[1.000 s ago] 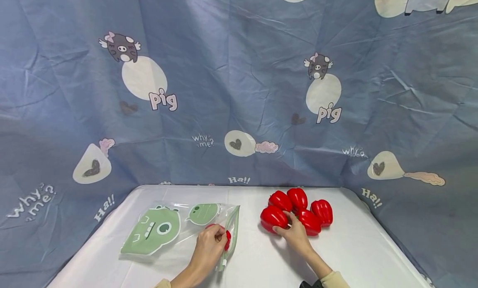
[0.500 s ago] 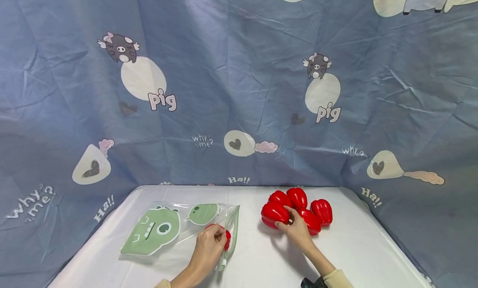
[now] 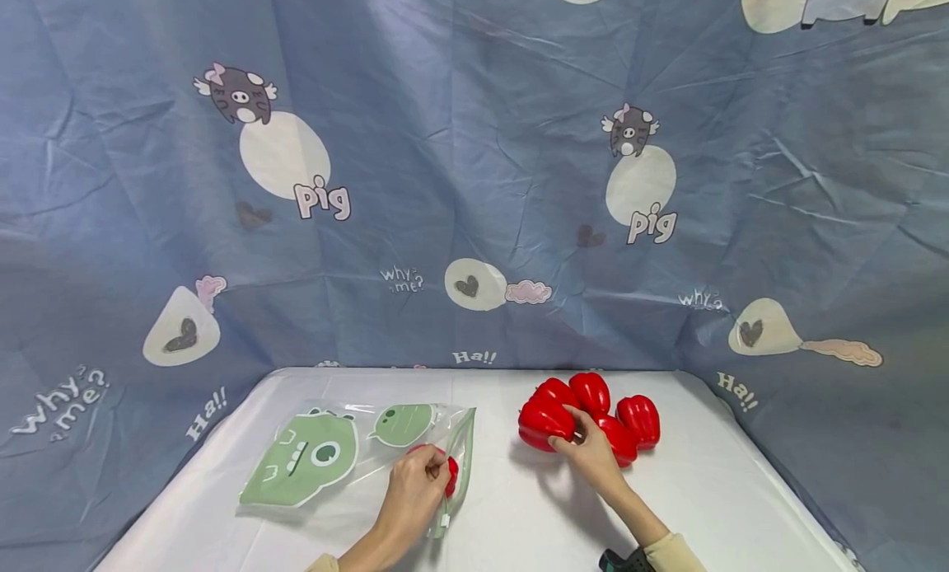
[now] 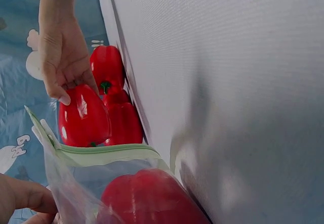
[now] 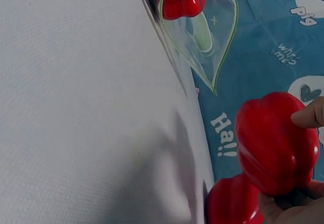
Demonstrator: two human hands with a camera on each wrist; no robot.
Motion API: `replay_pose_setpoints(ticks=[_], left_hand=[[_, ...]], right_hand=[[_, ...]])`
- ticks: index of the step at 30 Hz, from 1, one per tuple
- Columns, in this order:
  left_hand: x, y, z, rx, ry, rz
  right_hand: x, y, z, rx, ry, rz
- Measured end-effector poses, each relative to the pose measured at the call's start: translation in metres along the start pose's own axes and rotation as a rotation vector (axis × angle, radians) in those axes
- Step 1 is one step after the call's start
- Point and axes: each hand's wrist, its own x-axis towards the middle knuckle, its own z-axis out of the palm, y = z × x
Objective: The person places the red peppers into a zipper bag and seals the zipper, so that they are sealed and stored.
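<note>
Left hand (image 3: 415, 483): fingers pinch clear green-edged plastic bag (image 3: 366, 457), apparently holding it agape. Right hand (image 3: 591, 458): fingers pinch glossy red pepper (image 3: 544, 424).

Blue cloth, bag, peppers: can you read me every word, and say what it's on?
"pig": cloth, twice
"why me?": cloth, twice
"why?": cloth, right; rest unclear
"Ha!!": cloth, three times
Scraps by the table: too cut off to read
Bag: drawings, no readable words
Peppers: none visible

Creased blue cloth backdrop (image 3: 400, 218) w/ pig prints (image 3: 241, 96) & "Ha!!" txt (image 3: 474, 358); white-covered tbl (image 3: 491, 448) in front.
</note>
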Motion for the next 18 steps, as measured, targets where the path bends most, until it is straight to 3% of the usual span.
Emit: replay_pose_setpoints(ticks=[4, 11, 18], left_hand=[[0.0, 0.0, 0.0, 0.001, 0.008, 0.008], [0.0, 0.0, 0.0, -0.008, 0.011, 0.013], [0.0, 0.001, 0.0, -0.005, 0.008, 0.013]], right_hand=[[-0.004, -0.01, -0.001, 0.022, -0.02, 0.001], [-0.001, 0.003, 0.0, 0.008, -0.018, -0.049], [-0.004, 0.0, 0.005, 0.023, -0.047, -0.046]])
